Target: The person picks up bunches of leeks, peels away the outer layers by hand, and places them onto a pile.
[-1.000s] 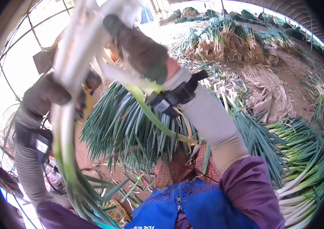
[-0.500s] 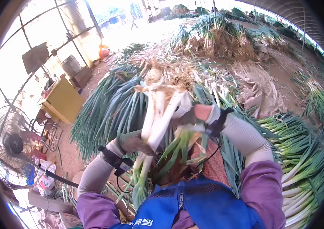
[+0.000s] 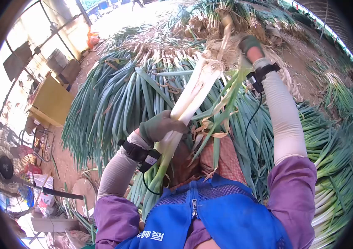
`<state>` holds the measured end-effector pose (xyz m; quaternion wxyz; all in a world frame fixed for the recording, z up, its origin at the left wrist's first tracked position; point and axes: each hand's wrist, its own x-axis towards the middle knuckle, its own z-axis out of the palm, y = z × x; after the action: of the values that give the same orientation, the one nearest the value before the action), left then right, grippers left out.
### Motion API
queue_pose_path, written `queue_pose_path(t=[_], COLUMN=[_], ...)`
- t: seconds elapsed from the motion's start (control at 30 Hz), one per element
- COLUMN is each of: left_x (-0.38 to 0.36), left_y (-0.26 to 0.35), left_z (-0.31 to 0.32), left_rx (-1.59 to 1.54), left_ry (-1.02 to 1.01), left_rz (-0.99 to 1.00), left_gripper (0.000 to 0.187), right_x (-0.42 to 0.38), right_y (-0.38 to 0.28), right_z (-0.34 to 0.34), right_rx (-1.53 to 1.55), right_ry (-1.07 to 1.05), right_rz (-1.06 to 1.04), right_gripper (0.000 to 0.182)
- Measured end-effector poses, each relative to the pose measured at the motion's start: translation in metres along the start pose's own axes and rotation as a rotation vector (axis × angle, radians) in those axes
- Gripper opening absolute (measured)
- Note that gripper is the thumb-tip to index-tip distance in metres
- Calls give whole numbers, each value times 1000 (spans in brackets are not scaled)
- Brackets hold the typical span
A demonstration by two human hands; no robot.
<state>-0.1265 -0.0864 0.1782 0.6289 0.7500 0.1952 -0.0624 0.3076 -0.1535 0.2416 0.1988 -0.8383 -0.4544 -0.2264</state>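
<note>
My left hand [image 3: 161,125], in a grey-green glove, is closed around the white stalk of a large green onion [image 3: 193,96] that points up and away from me. Its green leaves hang down past my left wrist. My right hand [image 3: 250,45], also gloved, is stretched far forward and grips the rooty top end and loose outer skin of the onion [image 3: 228,62]. Peeled strips of skin [image 3: 222,110] dangle from the stalk between my hands. Black bands with cables sit on both wrists.
A big heap of green onions [image 3: 118,95] lies in front of me, and a stack of cleaned ones [image 3: 334,166] is at my right. A yellow table [image 3: 52,101] and a fan [image 3: 6,166] stand at the left. Dirt floor lies beyond.
The bundle came down from in front of my face. My right hand has reached forward and up to the root end, pulling skin along the stalk. My left hand stays on the stalk.
</note>
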Motion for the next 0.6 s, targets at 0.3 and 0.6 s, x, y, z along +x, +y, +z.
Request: queue_pose_path(t=[0.3,0.6], left_x=[12,60], left_y=[-55,-81], left_z=[28,53], left_rx=[35,16], left_ry=[197,234], left_rz=[-100,-17], left_gripper=[30,28], right_x=[-64,-238], right_y=[90,-83], right_z=[-18,161], right_rx=[9,437], right_ry=[-2,-100], right_rz=[55,-615], right_gripper=[35,63])
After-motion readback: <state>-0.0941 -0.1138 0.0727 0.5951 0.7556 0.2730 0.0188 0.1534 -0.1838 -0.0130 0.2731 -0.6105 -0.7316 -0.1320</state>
